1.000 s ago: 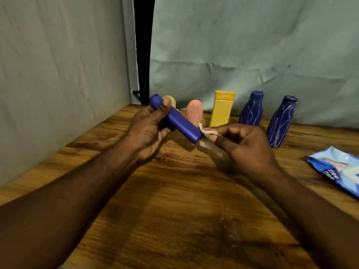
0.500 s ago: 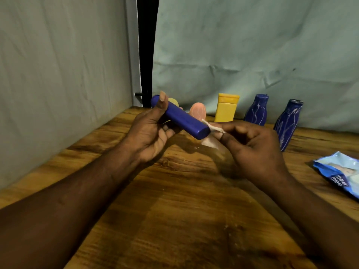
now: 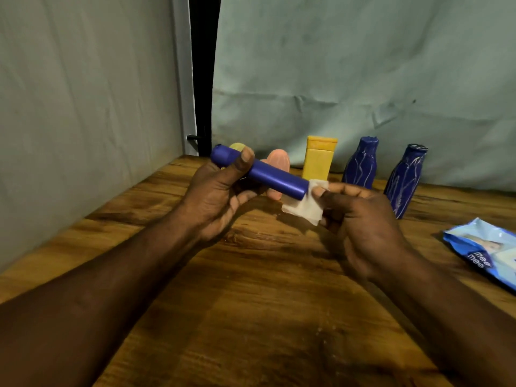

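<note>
Wooden worktop under both hands. Blue wipes pack at right edge. Two blue bottles, yellow bottle behind. Left hand grips blue tube, raised, tilted. Right hand pinches white wipe against tube's lower end.

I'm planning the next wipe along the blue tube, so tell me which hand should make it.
Right. The right hand pinches the white wipe at the lower end of the blue tube. The left hand grips the tube near its other end, so it likely serves best as the steadier.
</note>
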